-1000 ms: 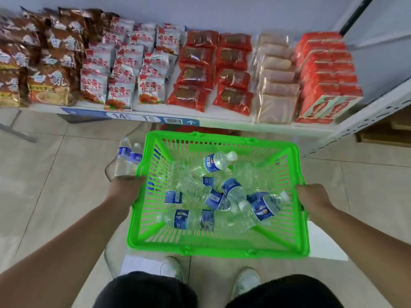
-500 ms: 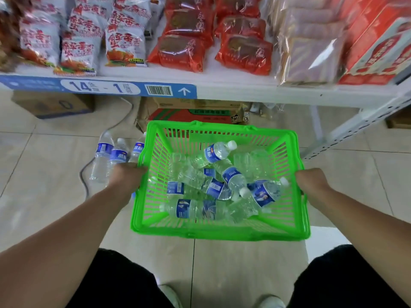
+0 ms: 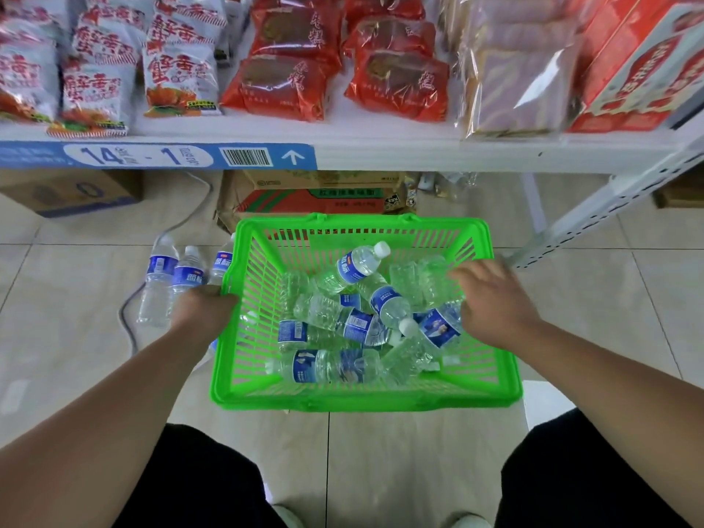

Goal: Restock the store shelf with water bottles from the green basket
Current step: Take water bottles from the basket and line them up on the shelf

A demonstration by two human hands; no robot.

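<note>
The green basket (image 3: 365, 398) sits low over the tiled floor in front of me, with several clear water bottles (image 3: 327, 365) with blue labels lying jumbled inside. My left hand (image 3: 204, 308) grips the basket's left rim. My right hand (image 3: 495, 302) is off the rim, fingers spread, hovering over the bottles at the basket's right side and holding nothing. Three more water bottles (image 3: 160, 283) stand upright on the floor just left of the basket. The white store shelf (image 3: 381, 150) runs across the top of the view.
The shelf holds snack packets (image 3: 179, 74), red wrapped packs (image 3: 282, 85) and red boxes (image 3: 632, 70). Under it lie cardboard boxes (image 3: 316, 196) and a grey cable (image 3: 129, 314). A slanted shelf upright (image 3: 594, 219) stands to the right. My knees fill the bottom corners.
The basket has come lower and the view has moved closer to the shelf. My right hand has let go of the right rim and moved in over the bottles.
</note>
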